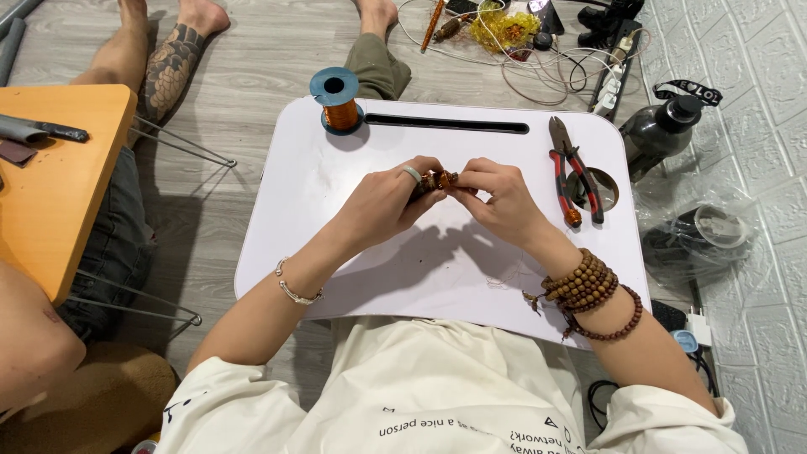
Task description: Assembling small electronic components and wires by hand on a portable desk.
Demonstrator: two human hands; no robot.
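Pinched a small brown-and-copper wound piece [440,180] between both hands above the middle of the white rounded lap tabletop [378,269]. Left hand [385,204], grip closed on one end; right hand [498,198], fingertips tight on the other. Stood at the far edge: blue-capped spool of copper wire [338,100]. Lay well right: red-handled pliers [572,172].

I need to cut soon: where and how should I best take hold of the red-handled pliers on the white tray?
Grip the pliers by the two red handles, near their lower ends, coming from above with the right hand. They lie flat, jaws pointing away, handles splayed toward you over the round cup hole, leaving finger room.
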